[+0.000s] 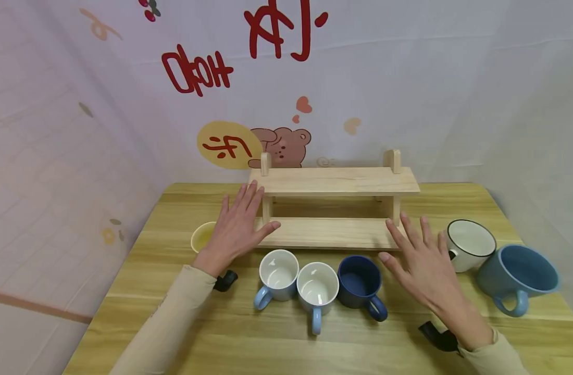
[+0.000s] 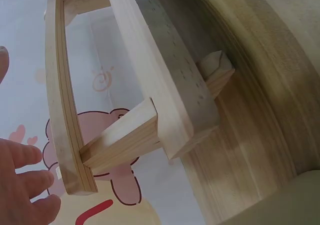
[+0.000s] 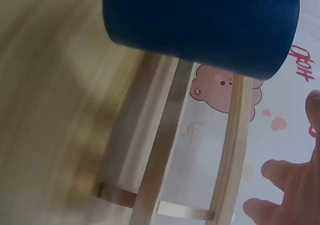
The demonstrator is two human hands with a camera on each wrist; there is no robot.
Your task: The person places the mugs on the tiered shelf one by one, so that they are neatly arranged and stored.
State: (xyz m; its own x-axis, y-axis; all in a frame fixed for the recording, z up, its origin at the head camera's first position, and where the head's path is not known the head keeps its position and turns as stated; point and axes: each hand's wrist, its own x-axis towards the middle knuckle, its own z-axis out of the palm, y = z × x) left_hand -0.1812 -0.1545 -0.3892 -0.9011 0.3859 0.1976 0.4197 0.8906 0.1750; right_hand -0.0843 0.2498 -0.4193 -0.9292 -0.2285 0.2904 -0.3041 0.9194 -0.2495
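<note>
A two-tier wooden rack [image 1: 333, 182] stands at the back of the table. My left hand [image 1: 237, 229] is spread, palm down, by the rack's left end; the left wrist view shows its fingers [image 2: 32, 182] apart from the wood. Over the rack's right front corner, my right hand [image 1: 420, 265] spreads its fingers and holds nothing. Between the hands, in front of the rack, stand a white-lined light-blue mug [image 1: 278, 271], a similar mug [image 1: 317, 285] and a navy mug [image 1: 359, 281]. The navy mug [image 3: 200, 25] looms large in the right wrist view.
Partly hidden behind the left hand is a yellow cup [image 1: 201, 238]. To the right of the right hand are a white mug with a dark rim [image 1: 469, 247] and a larger blue mug [image 1: 518, 276]. A printed white cloth [image 1: 408, 94] hangs behind the wooden table [image 1: 268, 346].
</note>
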